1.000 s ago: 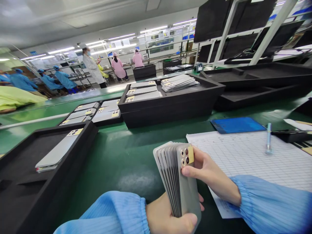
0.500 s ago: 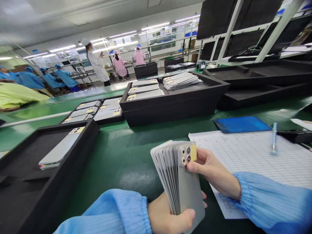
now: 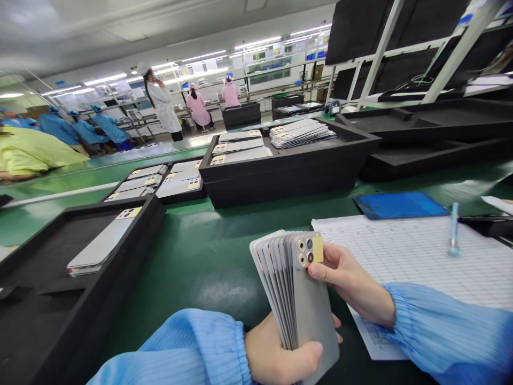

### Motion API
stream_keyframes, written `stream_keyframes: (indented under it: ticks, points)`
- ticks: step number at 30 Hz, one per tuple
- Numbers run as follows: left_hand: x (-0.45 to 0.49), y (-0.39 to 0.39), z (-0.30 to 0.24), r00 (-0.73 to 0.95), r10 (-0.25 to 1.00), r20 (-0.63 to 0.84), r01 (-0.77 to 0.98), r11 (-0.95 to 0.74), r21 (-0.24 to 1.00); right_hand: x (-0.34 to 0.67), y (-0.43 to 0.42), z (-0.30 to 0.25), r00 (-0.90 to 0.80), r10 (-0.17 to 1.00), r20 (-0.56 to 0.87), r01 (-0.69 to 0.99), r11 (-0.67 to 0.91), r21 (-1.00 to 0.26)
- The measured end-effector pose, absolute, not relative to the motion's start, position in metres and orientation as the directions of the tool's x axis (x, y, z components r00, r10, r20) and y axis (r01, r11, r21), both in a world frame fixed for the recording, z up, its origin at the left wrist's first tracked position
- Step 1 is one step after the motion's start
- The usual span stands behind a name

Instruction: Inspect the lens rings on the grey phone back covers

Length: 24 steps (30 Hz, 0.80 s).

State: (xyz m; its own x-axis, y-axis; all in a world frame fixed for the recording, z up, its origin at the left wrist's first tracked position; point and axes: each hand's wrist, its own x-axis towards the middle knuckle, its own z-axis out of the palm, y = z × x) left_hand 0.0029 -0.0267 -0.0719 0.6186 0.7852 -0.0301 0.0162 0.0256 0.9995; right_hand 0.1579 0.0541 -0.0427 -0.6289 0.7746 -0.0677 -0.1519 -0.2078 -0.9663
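A fanned stack of thin grey phone back covers (image 3: 315, 310) stands tilted in front of me. My left hand (image 3: 282, 350) is wrapped round its lower end, the thumb lying across the front cover and fingertips showing at the far edge. At the upper right corner, my right hand (image 3: 347, 272) pinches the front cover beside its camera rings and yellow film, thumb in front and fingers behind. The other covers spread out to the left behind it. To the left, a black tray (image 3: 132, 251) holds a small pile of similar covers (image 3: 106, 238).
A deep black tray (image 3: 280, 184) with piled covers stands ahead, a lower tray (image 3: 180, 199) of covers beside it. On the right lie a gridded paper sheet (image 3: 385, 256), a blue pad (image 3: 401, 205) and a pen (image 3: 453, 230). Several co-workers sit or stand beyond the green table.
Both hands keep nearly the same hold on the fanned covers. The view shifts very slightly. In the background, the standing person in white has raised a hand toward the head.
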Motion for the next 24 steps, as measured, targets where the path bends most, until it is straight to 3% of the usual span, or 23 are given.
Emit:
stream_keyframes:
  ticks: [24]
  points:
    - [0.0049,-0.0272,-0.0690,0.593,0.801,-0.085,0.003,0.104,0.995,0.1583,0.0540,-0.0343,-0.650,0.745,-0.151,-0.060,-0.248,-0.967]
